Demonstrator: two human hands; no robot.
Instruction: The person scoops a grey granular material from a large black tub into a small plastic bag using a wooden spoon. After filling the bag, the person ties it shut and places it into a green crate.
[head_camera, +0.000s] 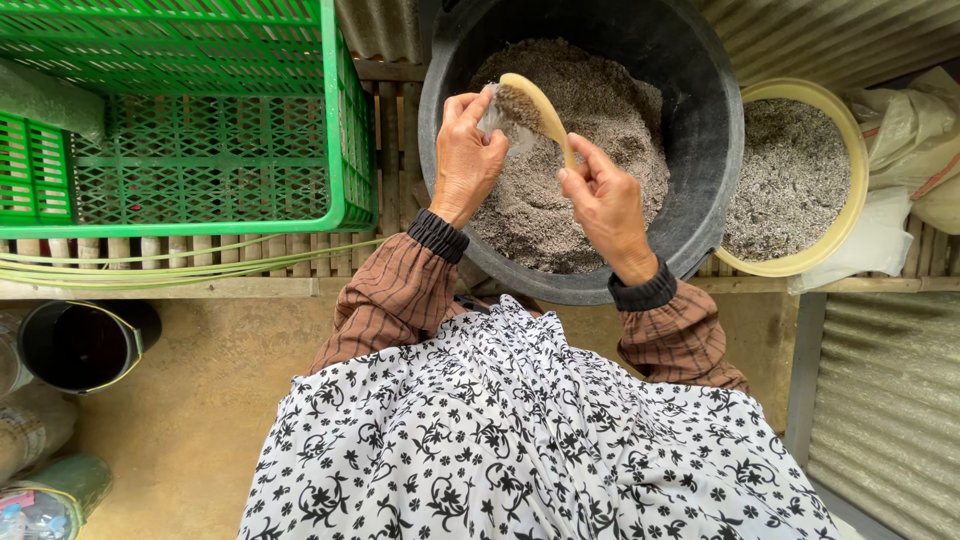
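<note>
Over the black tub (700, 120), which is partly filled with grey grainy material (600, 130), the person holds both hands close together. The right hand (607, 205) has its fingers (585, 160) closed around the handle of a pale wooden scoop (535, 105), whose bowl carries some of the same grey material and tilts above the heap in the tub. The left hand (467, 155) is curled, its fingers (462, 108) pinched on a small pale object touching the scoop's bowl; what that object is cannot be told. Just beside the tub, on its far side from the green crate (340, 150), sits a yellow bowl (850, 140) holding more grey material, with a cloth sack (915, 140) beyond it. The crate stands on a slatted wooden desk (390, 120) next to the tub. Below the crate, on the floor, stands a dark bucket (85, 345).
</note>
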